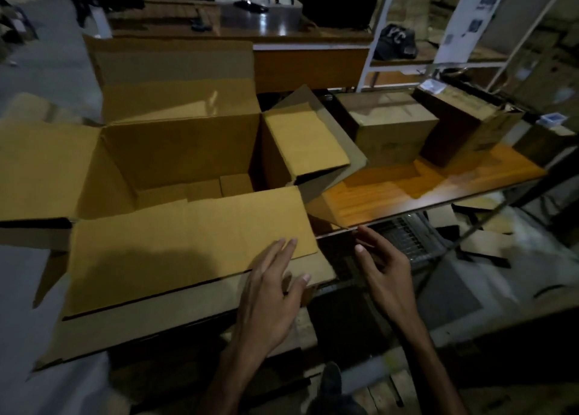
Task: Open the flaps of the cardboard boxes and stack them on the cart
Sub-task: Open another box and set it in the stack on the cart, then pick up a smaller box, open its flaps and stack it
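The left hand's fingers (283, 251) lie spread and flat on the near flap (188, 251) of a large open cardboard box (175, 151), gripping nothing. Just right of that flap, the right hand (385, 273) hovers with fingers loosely curled and empty. All four flaps of the box are folded outward. Right of the box, two closed boxes (391, 129) stand on an orange wooden shelf (407, 189).

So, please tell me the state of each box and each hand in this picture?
Large box: open, all four flaps spread.
Small box: closed.
Dark box: closed, tilted.
Left hand: open, resting on near flap.
Right hand: open, empty.
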The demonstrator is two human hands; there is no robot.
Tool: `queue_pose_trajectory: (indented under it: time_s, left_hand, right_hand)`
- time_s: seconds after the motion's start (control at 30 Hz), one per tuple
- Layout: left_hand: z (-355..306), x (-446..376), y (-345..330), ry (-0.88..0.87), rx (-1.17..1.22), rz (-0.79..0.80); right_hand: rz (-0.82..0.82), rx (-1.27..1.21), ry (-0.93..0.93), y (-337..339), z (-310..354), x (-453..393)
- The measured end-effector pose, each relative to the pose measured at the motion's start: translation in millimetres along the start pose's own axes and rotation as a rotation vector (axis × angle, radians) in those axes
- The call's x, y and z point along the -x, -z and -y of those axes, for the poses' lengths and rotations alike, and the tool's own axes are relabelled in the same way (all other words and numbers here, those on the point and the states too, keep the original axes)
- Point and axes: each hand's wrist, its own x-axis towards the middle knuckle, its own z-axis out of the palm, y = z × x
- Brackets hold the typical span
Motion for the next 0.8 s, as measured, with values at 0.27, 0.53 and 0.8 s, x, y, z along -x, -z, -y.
queue_pose_trajectory:
  time_s: [0.27,0.53,0.8]
  left_hand:
    - [-56,-70,-80,-0.069,0.04,0.076]
    - [-102,-146,-164,-0.083,0.043,0.156]
    - [-133,-206,-224,-0.05,0.08,0.115]
  right_hand:
    - [-0.138,-0.035,-0.054,77,-54,-62]
    - [-0.208,-0.105,-0.067,155,-114,-145]
    - [-0.274,-0.159,-0.105,217,-151,-210]
